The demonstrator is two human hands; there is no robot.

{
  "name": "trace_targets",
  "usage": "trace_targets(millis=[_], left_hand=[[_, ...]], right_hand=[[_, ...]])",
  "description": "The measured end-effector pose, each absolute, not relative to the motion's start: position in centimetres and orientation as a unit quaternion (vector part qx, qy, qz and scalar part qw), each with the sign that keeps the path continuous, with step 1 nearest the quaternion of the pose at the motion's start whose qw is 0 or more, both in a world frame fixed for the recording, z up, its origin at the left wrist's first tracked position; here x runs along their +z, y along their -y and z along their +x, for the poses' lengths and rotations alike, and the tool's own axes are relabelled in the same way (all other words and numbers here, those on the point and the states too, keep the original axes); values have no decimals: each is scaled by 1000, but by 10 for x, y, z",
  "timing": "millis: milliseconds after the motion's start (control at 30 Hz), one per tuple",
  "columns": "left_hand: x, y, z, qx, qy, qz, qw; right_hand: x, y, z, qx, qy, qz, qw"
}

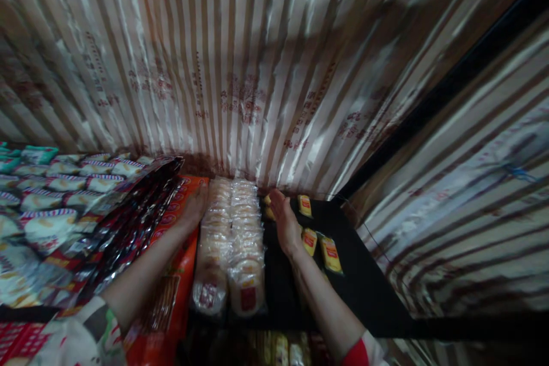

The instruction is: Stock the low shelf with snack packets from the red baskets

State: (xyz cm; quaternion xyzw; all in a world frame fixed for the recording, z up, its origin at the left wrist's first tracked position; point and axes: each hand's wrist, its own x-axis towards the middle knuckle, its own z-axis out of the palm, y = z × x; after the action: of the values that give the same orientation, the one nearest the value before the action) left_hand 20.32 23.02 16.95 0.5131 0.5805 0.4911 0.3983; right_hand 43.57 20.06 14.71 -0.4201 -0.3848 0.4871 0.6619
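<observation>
Two rows of clear-wrapped round biscuit packs stand in line on a black shelf, running back to the striped wall. My left hand rests flat against the left side of the rows, fingers stretched out, above an orange packet. My right hand is held edge-on just right of the rows, fingers straight and together, holding nothing. Small yellow wrapped snacks lie on the shelf right of that hand.
Dark glossy packets and white packs with red-blue trim fill the shelf on the left. A shiny striped curtain hangs behind and to the right. More goods show on a lower shelf.
</observation>
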Motion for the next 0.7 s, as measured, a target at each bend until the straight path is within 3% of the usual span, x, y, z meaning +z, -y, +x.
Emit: trace_targets(millis=[167,333,533,700], left_hand=[[193,-165,213,494,-588,516,380],[198,-84,232,468,-562,535,422],[158,-17,254,386,-546,617,416],[131,3,257,398,-564,629,357]], right_hand=[[152,-118,442,427,365,-461,687],[134,-39,431,412,388,-552,613],[117,-1,408,357,566,-546,504],[116,0,399,340,579,-534,514]])
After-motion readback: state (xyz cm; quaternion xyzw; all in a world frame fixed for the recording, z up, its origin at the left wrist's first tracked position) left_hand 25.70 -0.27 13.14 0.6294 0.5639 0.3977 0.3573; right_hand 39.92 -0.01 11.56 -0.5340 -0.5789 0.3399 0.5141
